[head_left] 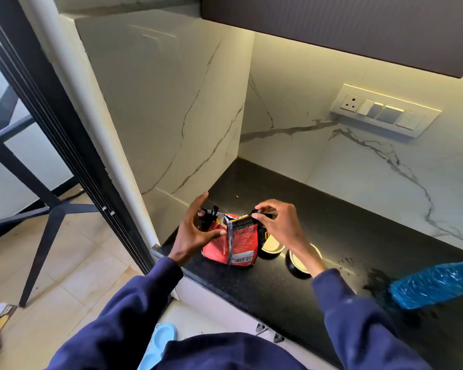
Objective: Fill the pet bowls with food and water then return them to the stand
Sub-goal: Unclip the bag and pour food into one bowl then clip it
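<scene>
A red pet food bag [231, 243] stands upright on the black counter [332, 236] near its left end. My right hand [275, 222] pinches the bag's folded top edge. My left hand [195, 231] hovers at the bag's left side with fingers spread, next to a black clip [210, 214] on the bag's top. Behind and right of the bag sit two round bowls: one bowl [273, 245] mostly hidden by the bag, the other bowl [301, 260] partly under my right forearm. What is in the bowls is hidden.
A blue plastic water bottle [433, 285] lies on the counter at the right, with water drops near it. One kibble piece [236, 196] rests near the back wall. A switch panel [382, 110] is on the marble wall. A light blue stand [158, 340] sits on the floor below.
</scene>
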